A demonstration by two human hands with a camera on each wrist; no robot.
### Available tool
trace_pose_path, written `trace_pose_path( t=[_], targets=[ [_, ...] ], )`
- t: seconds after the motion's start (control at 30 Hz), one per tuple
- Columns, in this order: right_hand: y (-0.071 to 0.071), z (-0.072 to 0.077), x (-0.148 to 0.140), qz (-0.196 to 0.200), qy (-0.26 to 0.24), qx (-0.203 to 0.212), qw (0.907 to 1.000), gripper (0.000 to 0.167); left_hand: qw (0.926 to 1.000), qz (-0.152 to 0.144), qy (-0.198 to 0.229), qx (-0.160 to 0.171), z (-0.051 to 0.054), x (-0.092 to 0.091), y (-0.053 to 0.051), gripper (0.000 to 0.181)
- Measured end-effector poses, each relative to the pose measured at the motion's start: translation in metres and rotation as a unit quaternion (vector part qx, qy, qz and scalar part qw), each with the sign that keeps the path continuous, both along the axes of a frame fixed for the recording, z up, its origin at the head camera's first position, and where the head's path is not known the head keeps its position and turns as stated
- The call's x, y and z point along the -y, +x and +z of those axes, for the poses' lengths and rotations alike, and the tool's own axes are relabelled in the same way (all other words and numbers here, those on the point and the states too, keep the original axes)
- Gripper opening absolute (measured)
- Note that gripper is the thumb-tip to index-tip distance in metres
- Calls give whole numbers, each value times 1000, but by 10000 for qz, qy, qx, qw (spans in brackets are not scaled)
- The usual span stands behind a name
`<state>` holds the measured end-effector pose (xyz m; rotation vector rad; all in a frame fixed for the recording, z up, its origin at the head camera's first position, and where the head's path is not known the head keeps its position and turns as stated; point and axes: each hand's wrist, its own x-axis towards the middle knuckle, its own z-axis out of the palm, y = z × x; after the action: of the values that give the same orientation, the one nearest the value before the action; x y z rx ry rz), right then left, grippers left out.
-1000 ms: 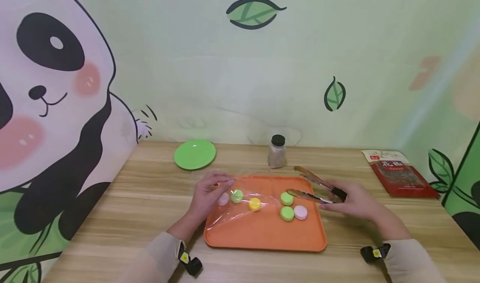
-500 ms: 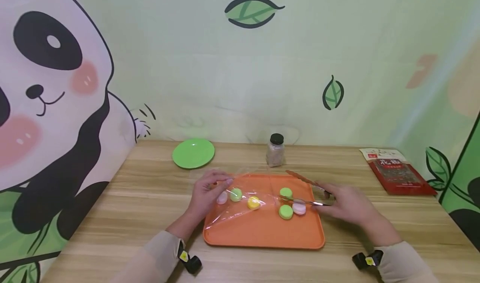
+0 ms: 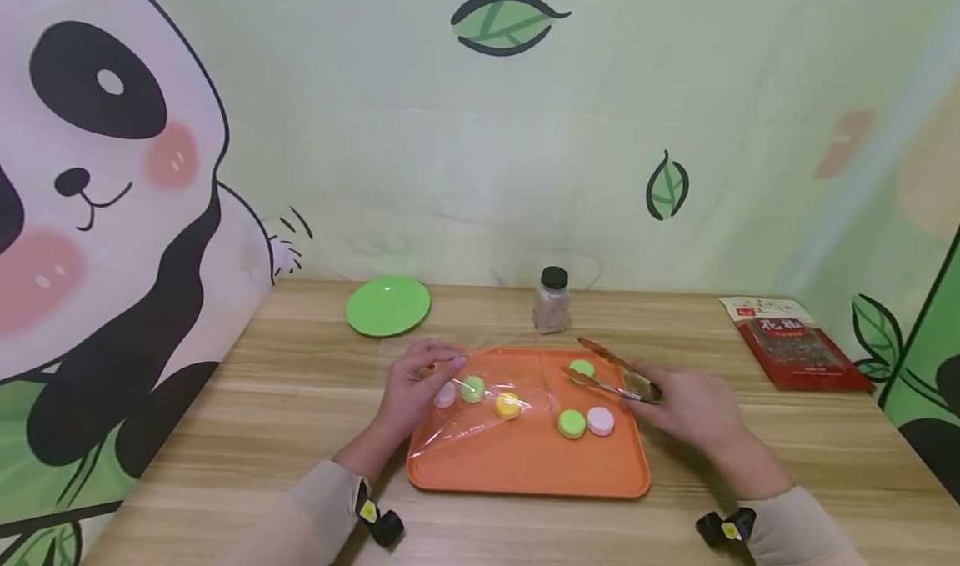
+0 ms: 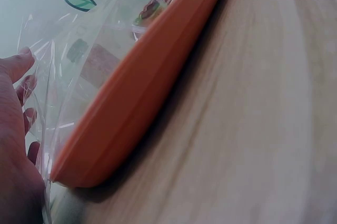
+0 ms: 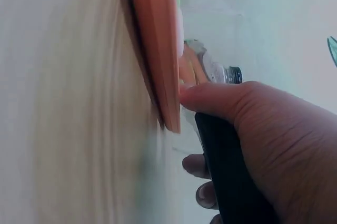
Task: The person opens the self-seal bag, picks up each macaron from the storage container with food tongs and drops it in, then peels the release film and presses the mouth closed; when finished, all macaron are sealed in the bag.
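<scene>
My left hand (image 3: 408, 393) pinches the edge of a clear plastic bag (image 3: 528, 389) over the left part of an orange tray (image 3: 525, 470). Through the film show a pale pink macaron (image 3: 445, 396), a green macaron (image 3: 472, 389) and a yellow macaron (image 3: 507, 406). In my right hand (image 3: 697, 409) is a pair of tongs (image 3: 613, 390), its arms spread on either side of another green macaron (image 3: 582, 367) near the tray's back right. Whether both tips touch it, I cannot tell. The right wrist view shows the thumb along the tongs' black handle (image 5: 224, 155).
Toward the tray's right side sit one more green macaron (image 3: 572, 424) and a pink macaron (image 3: 600, 421). Behind the tray stand a green plate (image 3: 387, 306) and a black-lidded jar (image 3: 552, 303). A red spice packet (image 3: 802, 353) lies at the right.
The tongs have swung left over the tray, then back slightly. The far green macaron has shifted backward and right, away from the other two. My left hand and the bag have stayed still.
</scene>
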<state>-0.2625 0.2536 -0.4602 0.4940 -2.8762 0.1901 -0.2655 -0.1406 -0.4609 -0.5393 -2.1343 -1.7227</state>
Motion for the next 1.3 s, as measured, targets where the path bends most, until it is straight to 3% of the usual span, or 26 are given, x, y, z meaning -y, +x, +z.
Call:
trace_pose_path(
  t=[0.2, 0.3, 0.43, 0.57, 0.87, 1.3],
  targets=[
    [0, -2, 5, 73, -60, 572, 9983, 77, 10000, 15, -13, 0, 0, 0, -1, 9],
    [0, -2, 7, 38, -93, 584, 9982, 75, 10000, 17, -14, -42, -14, 3, -11, 8],
    [0, -4, 8, 122, -210, 356, 9991, 60, 9999, 77, -100, -46, -32, 7, -24, 8],
    [0, -8, 7, 265, -443, 135, 9986, 49, 9998, 138, -145, 35, -33, 6, -24, 9],
    [-5, -18, -1, 118, -1387, 459, 9892, 57, 9999, 82, -90, 5, -33, 6, -24, 9],
    [-6, -20, -2, 165, -1608, 554, 9853, 58, 10000, 51, -52, -32, -34, 7, -26, 7]
  ],
)
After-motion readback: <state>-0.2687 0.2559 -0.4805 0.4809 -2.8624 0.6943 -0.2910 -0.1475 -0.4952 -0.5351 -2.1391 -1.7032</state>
